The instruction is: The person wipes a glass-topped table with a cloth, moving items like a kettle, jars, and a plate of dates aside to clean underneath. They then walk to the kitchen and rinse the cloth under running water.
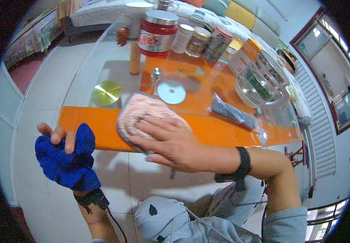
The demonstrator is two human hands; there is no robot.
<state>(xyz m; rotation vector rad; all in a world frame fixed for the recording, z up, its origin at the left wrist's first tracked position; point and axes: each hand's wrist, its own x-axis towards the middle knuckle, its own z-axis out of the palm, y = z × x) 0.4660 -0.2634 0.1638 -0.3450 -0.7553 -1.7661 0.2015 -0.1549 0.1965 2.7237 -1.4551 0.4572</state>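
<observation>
My right hand [173, 143] lies palm down on a pink cloth [144, 106] with a dark edge, its fingers stretched out and slightly spread. The cloth rests flat on the glass-topped table [90, 119], over the orange front band. Off the table's left front corner, my left hand [70, 141] has its fingers curled over a bunched blue cloth [65, 162], which hides most of the palm. Just beyond the pink cloth lie a silver disc [171, 92] and a small shiny metal object [156, 75]. A gold disc [107, 93] sits to their left.
At the back stand a red jar [157, 34] with a silver lid and several smaller containers [199, 40]. Towards the right are a shiny metal pot [260, 83], a box [244, 56] and a clear bag of dark contents [231, 114]. A cable [118, 224] hangs from my left wrist.
</observation>
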